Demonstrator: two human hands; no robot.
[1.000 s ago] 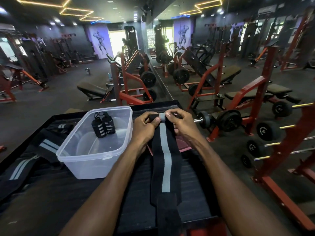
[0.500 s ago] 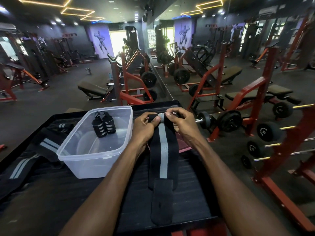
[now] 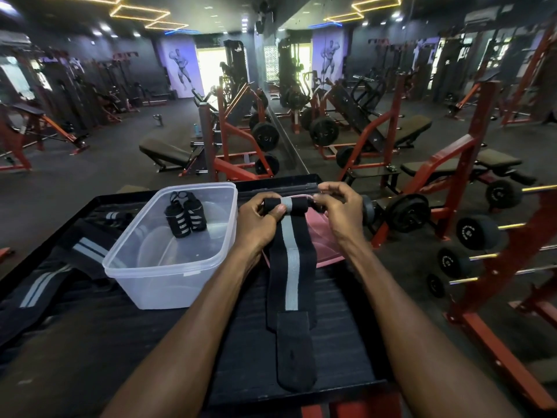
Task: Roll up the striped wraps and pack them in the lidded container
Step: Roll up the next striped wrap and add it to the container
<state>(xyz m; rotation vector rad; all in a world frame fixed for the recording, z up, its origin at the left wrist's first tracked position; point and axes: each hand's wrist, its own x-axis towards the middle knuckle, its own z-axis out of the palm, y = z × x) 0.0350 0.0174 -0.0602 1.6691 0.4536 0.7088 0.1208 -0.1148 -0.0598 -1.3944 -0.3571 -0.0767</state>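
pinching wrap roll (image 3: pixel 285 205) | left hand (image 3: pixel 258 224), right hand (image 3: pixel 339 208) (tail flat)

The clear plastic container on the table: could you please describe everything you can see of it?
The container is a translucent, rectangular plastic tub with rounded corners and a thick rim. It stands upright and open, with no lid on it, on the dark table, to the left of the left hand, which does not touch it. Inside, near its far end, lie two rolled wraps, black with grey stripes, side by side.
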